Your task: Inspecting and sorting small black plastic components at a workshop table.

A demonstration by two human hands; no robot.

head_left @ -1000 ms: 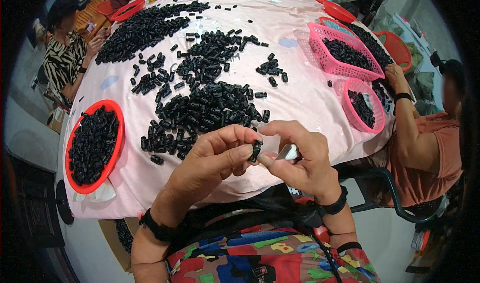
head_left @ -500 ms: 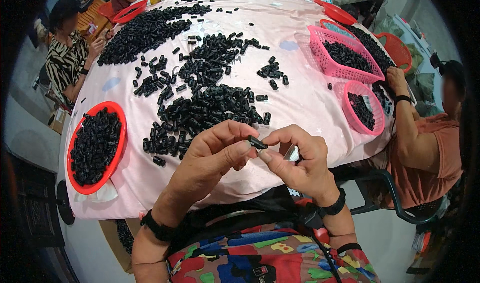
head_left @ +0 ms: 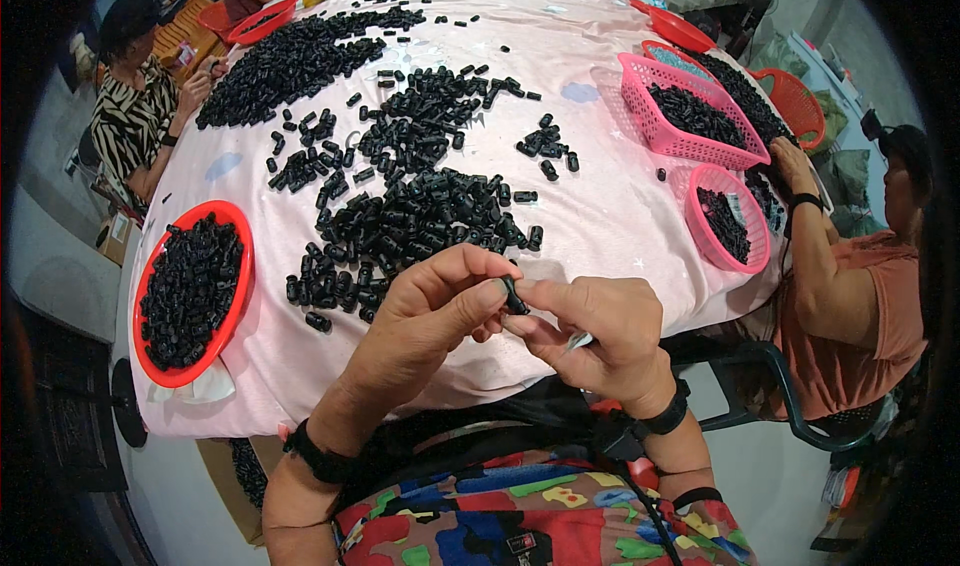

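Note:
My left hand and my right hand meet above the near edge of the table, fingertips together. Between them they pinch one small black plastic piece, mostly covered by my fingers. A pale sliver shows under my right palm; I cannot tell what it is. Just beyond my hands lies a big heap of the same black pieces on the pink tablecloth. A red round tray full of black pieces sits to my left.
A person in an orange shirt sits at the right by a round pink basket, a rectangular pink basket and red trays. Another person in a striped top sits far left by a second black heap.
My hands have shifted slightly. The black piece has turned between my fingertips and now stands more upright, deeper inside the pinch.

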